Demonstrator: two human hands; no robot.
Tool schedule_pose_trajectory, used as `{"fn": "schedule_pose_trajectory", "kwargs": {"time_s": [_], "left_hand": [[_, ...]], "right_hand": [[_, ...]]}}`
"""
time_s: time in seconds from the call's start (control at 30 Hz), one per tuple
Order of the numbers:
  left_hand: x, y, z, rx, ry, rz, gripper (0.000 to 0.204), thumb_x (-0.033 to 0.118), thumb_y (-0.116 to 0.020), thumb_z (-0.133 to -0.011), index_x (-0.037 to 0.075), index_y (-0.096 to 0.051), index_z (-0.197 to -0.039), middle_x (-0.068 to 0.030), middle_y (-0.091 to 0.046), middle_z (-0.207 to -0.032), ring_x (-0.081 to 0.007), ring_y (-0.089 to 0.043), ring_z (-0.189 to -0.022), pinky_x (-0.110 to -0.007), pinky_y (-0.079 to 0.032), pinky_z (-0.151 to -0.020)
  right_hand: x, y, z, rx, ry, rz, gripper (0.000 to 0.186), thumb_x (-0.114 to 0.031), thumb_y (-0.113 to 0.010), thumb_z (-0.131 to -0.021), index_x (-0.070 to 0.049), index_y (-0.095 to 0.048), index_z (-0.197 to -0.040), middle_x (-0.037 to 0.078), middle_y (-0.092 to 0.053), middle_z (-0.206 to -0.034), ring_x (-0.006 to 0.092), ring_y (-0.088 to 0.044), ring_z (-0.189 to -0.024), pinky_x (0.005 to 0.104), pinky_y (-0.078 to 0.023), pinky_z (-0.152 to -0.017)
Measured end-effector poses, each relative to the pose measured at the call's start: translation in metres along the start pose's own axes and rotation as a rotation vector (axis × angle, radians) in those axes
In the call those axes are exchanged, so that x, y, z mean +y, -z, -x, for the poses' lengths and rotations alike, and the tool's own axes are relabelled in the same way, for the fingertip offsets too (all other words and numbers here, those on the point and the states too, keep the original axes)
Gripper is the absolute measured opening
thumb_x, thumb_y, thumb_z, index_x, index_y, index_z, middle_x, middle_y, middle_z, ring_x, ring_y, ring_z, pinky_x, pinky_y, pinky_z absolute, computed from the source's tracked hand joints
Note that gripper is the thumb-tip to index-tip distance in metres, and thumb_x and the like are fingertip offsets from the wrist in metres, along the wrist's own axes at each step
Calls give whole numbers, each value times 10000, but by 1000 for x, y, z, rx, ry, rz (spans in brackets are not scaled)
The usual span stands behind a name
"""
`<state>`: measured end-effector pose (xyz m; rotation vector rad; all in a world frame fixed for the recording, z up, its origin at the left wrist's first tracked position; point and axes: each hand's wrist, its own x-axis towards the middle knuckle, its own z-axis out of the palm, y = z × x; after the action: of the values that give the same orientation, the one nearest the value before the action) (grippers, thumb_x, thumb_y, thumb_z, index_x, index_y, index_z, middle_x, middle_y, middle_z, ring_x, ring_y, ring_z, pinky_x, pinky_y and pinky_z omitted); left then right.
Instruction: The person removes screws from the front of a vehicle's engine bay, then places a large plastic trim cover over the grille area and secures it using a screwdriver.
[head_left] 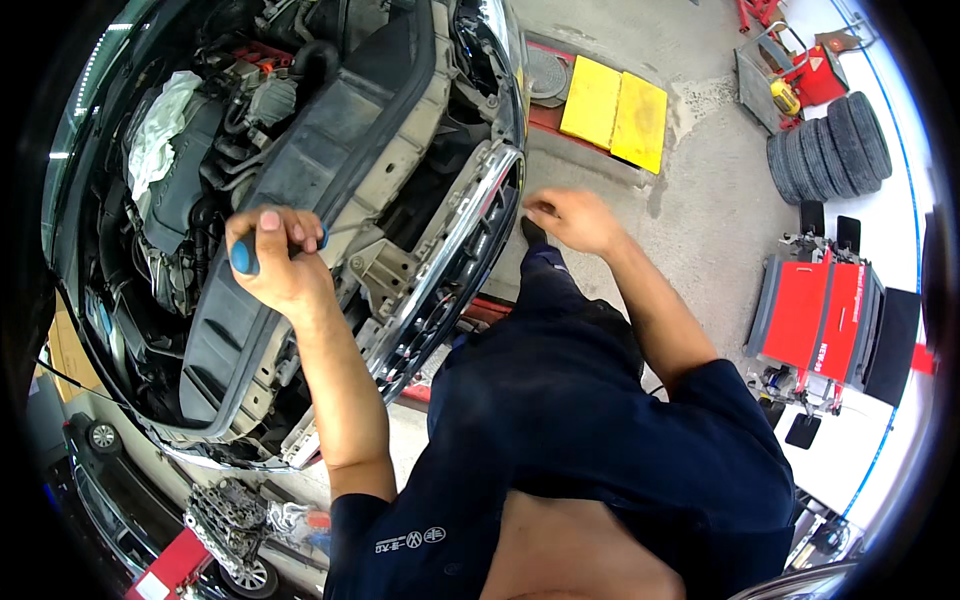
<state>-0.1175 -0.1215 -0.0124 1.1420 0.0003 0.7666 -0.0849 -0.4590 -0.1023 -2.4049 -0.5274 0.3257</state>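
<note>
My left hand [283, 268] is closed around a screwdriver-like tool with a blue and black handle [243, 256]. Its blue end pokes out past my fist, and the rest is hidden by my fingers. The fist is over the black plastic cover [300, 165] behind the front edge of a car's engine bay. My right hand [580, 220] hovers just off the chrome-trimmed front grille [450, 250], its fingers curled together. Whatever those fingers hold, if anything, cannot be made out.
A white cloth [160, 125] lies on the engine. Beyond the bumper, a yellow ramp plate [615, 112] sits on the floor. Stacked tires [830, 150] and a red wheeled cabinet [815, 320] stand to the right. An engine block [235, 525] and a dark car are at lower left.
</note>
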Motion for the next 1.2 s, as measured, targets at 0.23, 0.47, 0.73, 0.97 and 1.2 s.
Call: {"fn": "schedule_pose_trajectory", "kwargs": {"time_s": [0.23, 0.47, 0.73, 0.97, 1.2], "left_hand": [[-113, -156, -33, -158, 242, -8, 155, 110, -648, -932, -3, -554, -883, -73, -536, -643, -158, -509, -524, -300, -436, -525], [-204, -241, -60, -49, 343, -393, 134, 86, -688, -914, -6, -595, -887, -57, -585, -683, -133, -544, -567, -280, -449, -551], [-232, -255, -72, 42, 341, -464, 136, 90, -694, -903, -2, -599, -870, -50, -578, -673, -130, -540, -572, -281, -448, -557], [-243, -257, -75, 127, 360, -479, 138, 88, -697, -902, -3, -598, -870, -53, -577, -670, -136, -542, -569, -280, -449, -556], [-245, -248, -81, 132, 348, -496, 155, 114, -681, -929, -9, -591, -897, -63, -590, -695, -150, -565, -623, -286, -466, -610]], "right_hand": [[27, 67, -157, -39, 480, -141, 407, -340, -640, -942, -95, -637, -1266, 152, -671, -981, 349, -656, -992, 463, -513, -839], [72, 95, -256, -379, 579, 107, 405, -396, -588, -956, -17, -693, -858, 195, -694, -801, 409, -676, -829, 506, -530, -787], [97, 87, -284, -423, 639, 21, 424, -381, -565, -981, -2, -691, -837, 212, -692, -820, 412, -676, -843, 507, -530, -783], [102, 90, -294, -447, 661, -30, 383, -352, -578, -977, -7, -692, -853, 209, -686, -808, 413, -670, -820, 514, -520, -762], [97, 87, -299, -458, 648, -47, 311, -338, -593, -966, -51, -701, -908, 190, -691, -806, 408, -674, -828, 513, -528, -765]]}}
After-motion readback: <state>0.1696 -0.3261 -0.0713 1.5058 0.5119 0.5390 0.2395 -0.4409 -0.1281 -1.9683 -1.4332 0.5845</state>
